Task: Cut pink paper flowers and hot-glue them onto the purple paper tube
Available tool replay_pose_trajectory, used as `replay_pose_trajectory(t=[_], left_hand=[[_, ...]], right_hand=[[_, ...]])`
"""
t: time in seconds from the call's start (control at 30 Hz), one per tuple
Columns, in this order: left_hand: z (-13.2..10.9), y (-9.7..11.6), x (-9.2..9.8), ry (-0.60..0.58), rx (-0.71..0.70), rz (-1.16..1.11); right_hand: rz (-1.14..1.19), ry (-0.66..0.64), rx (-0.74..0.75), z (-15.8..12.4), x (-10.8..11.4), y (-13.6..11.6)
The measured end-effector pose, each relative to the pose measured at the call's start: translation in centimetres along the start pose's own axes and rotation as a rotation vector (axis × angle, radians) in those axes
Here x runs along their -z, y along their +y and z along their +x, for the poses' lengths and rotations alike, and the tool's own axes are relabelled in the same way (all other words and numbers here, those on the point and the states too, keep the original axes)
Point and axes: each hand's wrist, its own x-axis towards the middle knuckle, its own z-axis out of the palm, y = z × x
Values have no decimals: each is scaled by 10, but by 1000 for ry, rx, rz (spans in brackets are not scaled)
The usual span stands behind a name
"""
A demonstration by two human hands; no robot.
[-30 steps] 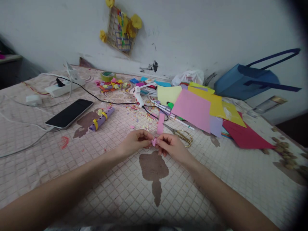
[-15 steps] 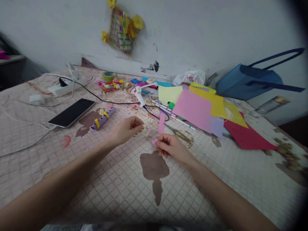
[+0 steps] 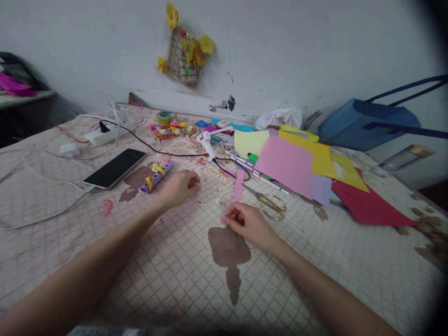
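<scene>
My right hand (image 3: 249,221) pinches a small pink paper cut-out (image 3: 224,220) between thumb and fingertips, just above a brown patch printed on the tablecloth. To the left, my left hand (image 3: 182,187) has its fingers loosely curled in, and nothing shows in them. Nearest to it lies a purple paper roll (image 3: 158,176) with dark dots, yellow bands and a small pale yellow flower. A pink paper strip (image 3: 239,185) lies beyond my right hand. Gold-handled scissors (image 3: 271,205) rest to the right of the strip.
A white glue gun (image 3: 207,145) with a black cord stands amid paper scraps. A phone (image 3: 115,169) and a power strip (image 3: 108,134) are on the left. Coloured sheets (image 3: 285,161) spread to the right, near a blue bag (image 3: 367,123). Tape (image 3: 166,117) sits at the back.
My left hand has drawn back to the left, farther from my right hand and closer to the purple roll. My right hand still pinches the pink cut-out. The view has shifted slightly.
</scene>
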Motion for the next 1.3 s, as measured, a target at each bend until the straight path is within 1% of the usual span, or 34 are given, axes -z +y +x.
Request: replay_pose_trajectory(t=[0.2,0.33,0.5,0.57,0.63,0.67,0.73,0.8,0.87,0.97,1.07,1.17,1.3], left_hand=[[-1,5,6,-69,-54,27],[-1,4,6,-68,-82,42],[-1,2,5,-62,-76,19],[-1,5,4,-38,-45,-61],[-3,13,1,-41,13,-244],[-4,19,-2,-69,42,-369],[-10,32,-9,-201,96,-646],[-17,46,-17,-339,139,-860],[-24,57,-23,-408,195,-982],[-31,63,-27,-434,236,-1059],[-32,63,-27,-414,230,-1057],[-32,63,-27,-381,206,-1011],[-31,63,-28,-326,131,-949]], right_hand=[[66,-31,-17,0,1,5],[99,-40,0,0,0,6],[163,-57,-18,-1,0,8],[216,-46,-42,-1,-1,8],[295,-8,-67,0,-1,6],[337,14,-78,0,-1,5],[420,48,-104,0,0,0],[492,68,-141,0,1,-4],[562,58,-164,0,2,-7],[651,11,-152,0,2,-8],[714,-8,-141,0,2,-8],[746,-16,-138,0,1,-8],[736,-10,-156,1,0,-8]])
